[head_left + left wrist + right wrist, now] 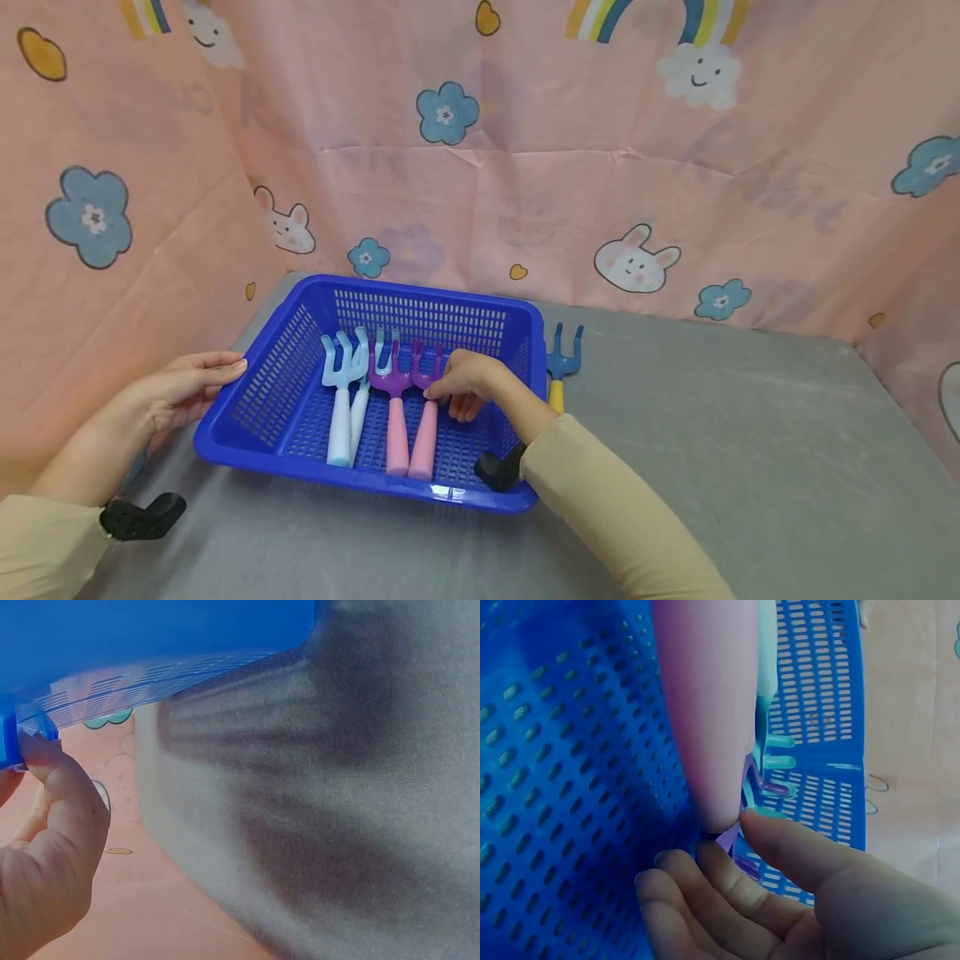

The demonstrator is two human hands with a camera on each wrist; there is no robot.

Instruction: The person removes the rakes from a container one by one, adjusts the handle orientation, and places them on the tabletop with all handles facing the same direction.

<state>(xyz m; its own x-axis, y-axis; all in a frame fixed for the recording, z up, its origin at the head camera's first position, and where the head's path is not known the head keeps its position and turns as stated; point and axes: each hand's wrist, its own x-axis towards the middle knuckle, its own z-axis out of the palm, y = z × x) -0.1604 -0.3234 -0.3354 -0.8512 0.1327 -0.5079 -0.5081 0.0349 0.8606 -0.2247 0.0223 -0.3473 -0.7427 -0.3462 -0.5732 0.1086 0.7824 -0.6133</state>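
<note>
A blue plastic basket holds several small hand forks. My left hand grips its left rim, thumb on top; the left wrist view also has this hand at the edge. Inside the basket, my right hand pinches a purple fork with a pink handle near the neck. In the right wrist view, thumb and forefinger meet at the narrow end of that pink handle. Just left lies a matching purple fork. Farther left, two light blue forks lie side by side, partly overlapping.
Outside the basket's right wall, a blue fork with a yellow handle lies on the grey table, partly hidden by my right arm. A pink patterned cloth hangs behind and on both sides.
</note>
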